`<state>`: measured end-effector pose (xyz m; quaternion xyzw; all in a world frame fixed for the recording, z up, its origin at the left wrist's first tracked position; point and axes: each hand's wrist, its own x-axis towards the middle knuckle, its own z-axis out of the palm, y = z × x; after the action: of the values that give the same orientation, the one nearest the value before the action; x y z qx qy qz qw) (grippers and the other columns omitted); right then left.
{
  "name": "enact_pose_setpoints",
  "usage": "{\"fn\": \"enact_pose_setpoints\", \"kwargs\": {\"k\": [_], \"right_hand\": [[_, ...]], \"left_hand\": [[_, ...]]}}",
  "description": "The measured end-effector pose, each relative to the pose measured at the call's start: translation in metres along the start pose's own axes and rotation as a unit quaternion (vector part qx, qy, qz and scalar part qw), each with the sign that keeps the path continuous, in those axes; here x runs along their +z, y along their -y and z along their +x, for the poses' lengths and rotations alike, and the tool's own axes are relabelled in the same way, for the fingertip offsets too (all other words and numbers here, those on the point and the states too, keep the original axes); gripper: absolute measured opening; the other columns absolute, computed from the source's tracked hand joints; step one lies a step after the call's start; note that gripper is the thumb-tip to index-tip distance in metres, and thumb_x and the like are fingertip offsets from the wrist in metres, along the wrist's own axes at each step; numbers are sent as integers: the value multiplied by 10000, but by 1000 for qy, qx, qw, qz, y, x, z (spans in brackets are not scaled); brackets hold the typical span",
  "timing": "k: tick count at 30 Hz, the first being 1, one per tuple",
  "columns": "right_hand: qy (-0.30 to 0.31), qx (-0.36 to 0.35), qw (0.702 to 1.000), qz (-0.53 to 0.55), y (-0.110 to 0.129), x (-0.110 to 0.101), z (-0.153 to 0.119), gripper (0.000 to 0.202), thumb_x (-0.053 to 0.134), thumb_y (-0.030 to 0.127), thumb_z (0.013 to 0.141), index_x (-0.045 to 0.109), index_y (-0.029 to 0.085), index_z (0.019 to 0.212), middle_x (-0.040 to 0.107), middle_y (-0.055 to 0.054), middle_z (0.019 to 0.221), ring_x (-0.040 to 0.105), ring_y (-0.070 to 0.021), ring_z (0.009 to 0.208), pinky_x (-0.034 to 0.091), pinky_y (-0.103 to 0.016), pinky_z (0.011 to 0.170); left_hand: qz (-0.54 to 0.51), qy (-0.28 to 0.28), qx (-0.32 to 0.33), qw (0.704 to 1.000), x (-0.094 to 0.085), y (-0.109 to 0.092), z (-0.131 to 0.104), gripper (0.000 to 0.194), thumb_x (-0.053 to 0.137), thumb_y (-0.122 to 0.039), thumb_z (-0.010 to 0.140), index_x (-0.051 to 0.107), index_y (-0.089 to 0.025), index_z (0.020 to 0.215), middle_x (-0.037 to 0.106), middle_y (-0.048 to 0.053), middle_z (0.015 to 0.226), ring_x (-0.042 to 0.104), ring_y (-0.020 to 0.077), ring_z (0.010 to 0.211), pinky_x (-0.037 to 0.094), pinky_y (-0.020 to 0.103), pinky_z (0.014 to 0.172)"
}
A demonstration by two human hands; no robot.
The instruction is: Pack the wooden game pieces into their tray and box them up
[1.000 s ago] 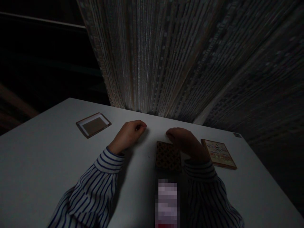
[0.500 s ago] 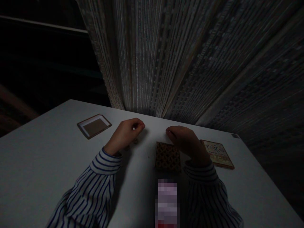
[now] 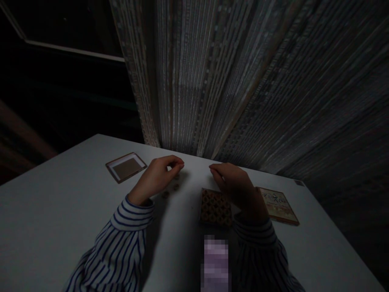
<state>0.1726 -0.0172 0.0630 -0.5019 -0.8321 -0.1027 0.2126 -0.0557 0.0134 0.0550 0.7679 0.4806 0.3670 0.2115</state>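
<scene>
The head camera looks down at a white table (image 3: 60,227) in a dim room. There is only this one view.

The left hand (image 3: 158,178) hovers low over the table, a little left of the middle. Its thumb and first finger come together at the tips (image 3: 178,164) like a pinch. It is too dark to tell if a piece is caught between them. Two small brown pieces (image 3: 175,187) lie on the table just under and beside this hand.

The right hand (image 3: 234,184) is near the left one, with a gap between them. Its fingers are curled and point toward the left hand. It sits over the far right corner of a brown patterned board (image 3: 214,207). I cannot tell if it holds anything or presses on the board.

The board lies flat, close to the person, between the two striped sleeves (image 3: 127,227). A picture card (image 3: 278,205) lies just to its right. A flat frame with a pale rim (image 3: 126,167) lies well apart, to the left. A wall of thin stacked strips (image 3: 243,81) stands behind the table.

The step in hand looks like handling the little pieces beside the board. Picking one up calls for a soft, careful pinch, since they are tiny and hard to see in this light
</scene>
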Motion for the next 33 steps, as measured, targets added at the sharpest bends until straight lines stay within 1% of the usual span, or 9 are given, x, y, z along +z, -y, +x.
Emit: {"fn": "enact_pose_setpoints", "kwargs": {"k": [3, 5, 8, 11, 14, 18, 23, 28, 33], "right_hand": [[-26, -28, 999, 20, 7, 6, 4, 221, 442, 224, 900, 649, 176, 955, 703, -63, 897, 613, -175, 822, 413, -272, 748], [-39, -28, 998, 30, 11, 12, 4, 212, 452, 238, 894, 652, 176, 925, 697, -60, 857, 606, -177, 789, 408, -284, 740], [-37, -27, 998, 35, 15, 19, 3, 198, 485, 268, 877, 651, 172, 927, 691, -61, 830, 600, -185, 765, 403, -296, 723], [-20, -30, 999, 35, 15, 25, 2, 208, 492, 288, 873, 644, 175, 957, 688, -65, 854, 599, -187, 781, 399, -298, 718], [5, -28, 999, 28, 13, 28, 2, 205, 485, 255, 864, 640, 176, 972, 685, -70, 887, 599, -189, 803, 403, -300, 717], [48, -22, 998, 22, 12, 31, 2, 217, 477, 223, 856, 633, 177, 999, 683, -74, 916, 603, -187, 831, 413, -293, 725], [108, -9, 994, 22, 12, 30, 3, 234, 456, 226, 877, 625, 173, 1029, 679, -83, 958, 607, -192, 891, 420, -297, 764], [145, 1, 989, 12, 13, 30, 4, 249, 459, 228, 882, 613, 183, 1071, 674, -92, 1003, 602, -194, 925, 417, -297, 777], [162, 2, 987, 5, 13, 34, 6, 268, 469, 236, 879, 604, 188, 1105, 667, -97, 1040, 595, -202, 953, 403, -309, 786]], "left_hand": [[8, -4, -4, 1000, -7, -1, -1, 257, 516, -376, 833, 676, -180, 880, 708, 27, 884, 629, 166, 776, 463, 237, 688], [14, -1, -11, 1000, -12, -1, -2, 266, 521, -394, 827, 675, -179, 862, 707, 26, 866, 628, 166, 768, 461, 236, 674], [24, 10, -22, 999, -19, 0, -1, 299, 517, -434, 819, 667, -177, 849, 705, 33, 855, 628, 174, 774, 461, 242, 661], [40, 48, -32, 998, -23, 6, -1, 335, 509, -469, 807, 659, -180, 887, 704, 41, 884, 631, 183, 788, 468, 250, 652], [68, 90, -48, 992, -23, 16, 0, 370, 505, -474, 796, 650, -181, 969, 701, 57, 952, 638, 198, 835, 481, 266, 693], [119, 135, -75, 981, -18, 25, 1, 425, 504, -477, 787, 633, -177, 1059, 691, 85, 1020, 637, 226, 914, 475, 304, 785], [160, 184, -83, 966, -10, 29, 3, 425, 489, -425, 803, 614, -158, 1109, 683, 114, 1061, 638, 238, 948, 467, 304, 798], [192, 209, -95, 954, -7, 28, 3, 381, 518, -339, 794, 606, -171, 1125, 684, 109, 1069, 641, 237, 956, 461, 292, 793], [191, 209, -92, 955, -6, 27, 3, 369, 519, -339, 804, 611, -169, 1118, 681, 112, 1069, 642, 240, 939, 459, 294, 769]]}}
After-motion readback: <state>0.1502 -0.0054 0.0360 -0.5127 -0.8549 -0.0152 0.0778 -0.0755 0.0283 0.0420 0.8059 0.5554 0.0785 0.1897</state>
